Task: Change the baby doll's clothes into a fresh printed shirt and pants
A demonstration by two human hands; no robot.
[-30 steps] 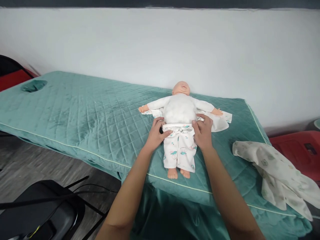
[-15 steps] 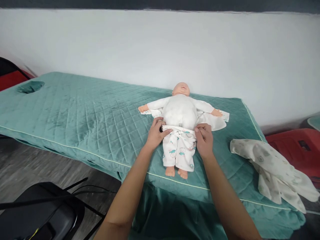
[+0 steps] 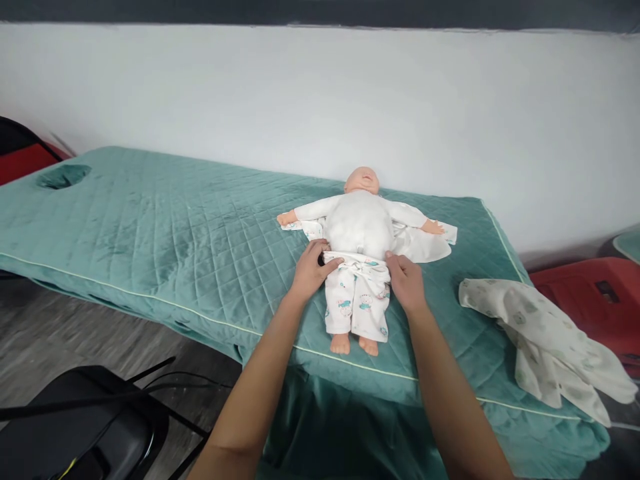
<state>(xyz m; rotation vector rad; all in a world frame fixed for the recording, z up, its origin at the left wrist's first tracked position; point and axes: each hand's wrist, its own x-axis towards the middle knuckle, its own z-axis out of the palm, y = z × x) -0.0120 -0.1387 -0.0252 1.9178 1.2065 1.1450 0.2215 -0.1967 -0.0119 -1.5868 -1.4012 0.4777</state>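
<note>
You have a green quilted bed (image 3: 165, 230) running left to right, an oval opening (image 3: 65, 177) in its far-left end. Beyond it, a pale wall (image 3: 200, 93), dark band (image 3: 320, 13) along its top. On your right, a white patterned cloth (image 3: 545, 333) lies across the bed's right edge; red plastic seat (image 3: 575, 279) just behind. Near left, you have a black chair (image 3: 75, 427) over grey floor (image 3: 115, 327); far left, a red and black item (image 3: 27, 163), partly cut off.

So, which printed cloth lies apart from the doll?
The crumpled cloth, far right on the bed. The pants are on the doll, and the spread cloth lies partly beneath it.
</note>
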